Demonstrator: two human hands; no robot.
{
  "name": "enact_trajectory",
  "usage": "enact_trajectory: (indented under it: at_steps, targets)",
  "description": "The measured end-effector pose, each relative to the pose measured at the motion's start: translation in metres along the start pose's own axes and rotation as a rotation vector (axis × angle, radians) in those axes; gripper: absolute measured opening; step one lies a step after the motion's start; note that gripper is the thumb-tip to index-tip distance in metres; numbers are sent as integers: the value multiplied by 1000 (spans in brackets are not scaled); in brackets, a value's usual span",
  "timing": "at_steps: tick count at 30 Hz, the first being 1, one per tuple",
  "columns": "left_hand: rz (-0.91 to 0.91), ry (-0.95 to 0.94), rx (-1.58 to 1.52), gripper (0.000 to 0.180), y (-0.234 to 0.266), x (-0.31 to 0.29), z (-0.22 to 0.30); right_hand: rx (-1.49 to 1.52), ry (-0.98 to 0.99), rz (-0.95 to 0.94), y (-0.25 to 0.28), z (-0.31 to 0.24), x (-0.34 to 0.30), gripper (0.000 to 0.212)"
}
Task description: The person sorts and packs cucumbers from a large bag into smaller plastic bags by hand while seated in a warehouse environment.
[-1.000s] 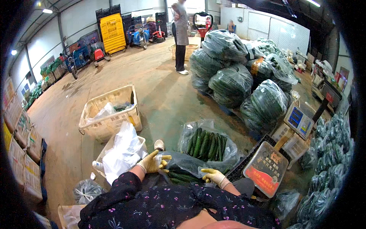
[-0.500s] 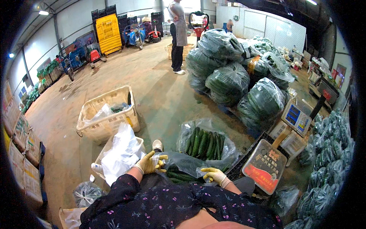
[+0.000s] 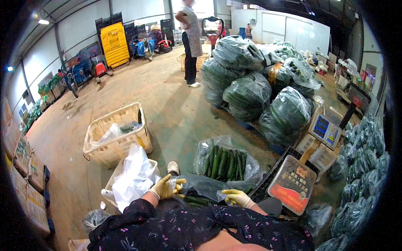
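Both my hands wear pale, yellow-stained gloves. Cucumbers (image 3: 197, 201) lie low between them, partly hidden by my body and a clear plastic bag (image 3: 199, 184). Fingers bent, my left hand (image 3: 166, 187) grips the bag's left edge. On the other side my right hand (image 3: 238, 197) pinches the bag's right edge, its thumb and fingertips close together. Just beyond, an opened clear bag holds a neat row of dark green cucumbers (image 3: 226, 164). White plastic bags (image 3: 137, 178) are heaped in a crate beside my left hand.
A cream crate (image 3: 119, 142) stands ahead on the left. Large bags of cucumbers (image 3: 247, 92) are piled ahead right. A scale with a flat platform (image 3: 293, 184) is near my right arm, with several filled bags (image 3: 364, 180) beyond. A person in an apron (image 3: 191, 46) stands farther off.
My left hand's fingers have curled in more, and both hands sit slightly lower in view. The standing person has shifted a little. The bagged cucumbers stay in place.
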State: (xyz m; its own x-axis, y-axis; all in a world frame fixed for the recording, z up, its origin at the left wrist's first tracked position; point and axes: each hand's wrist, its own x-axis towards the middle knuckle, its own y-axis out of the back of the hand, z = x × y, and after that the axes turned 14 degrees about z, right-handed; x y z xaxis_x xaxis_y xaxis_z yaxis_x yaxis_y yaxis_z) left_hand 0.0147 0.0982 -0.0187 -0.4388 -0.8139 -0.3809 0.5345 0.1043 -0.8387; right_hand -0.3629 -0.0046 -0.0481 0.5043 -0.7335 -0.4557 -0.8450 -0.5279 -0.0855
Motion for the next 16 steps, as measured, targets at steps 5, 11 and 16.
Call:
enact_trajectory:
  at_steps: [5, 11, 16]
  targets:
    - [16, -3, 21, 75, 0, -1, -1, 85, -3, -27, -2, -4, -5, 35]
    - [-5, 11, -12, 73, -6, 0, -1, 154, -10, -97, -3, -8, -8, 38]
    - [-28, 30, -49, 73, -4, 2, -1, 259, 7, -161, 1, -9, -9, 38]
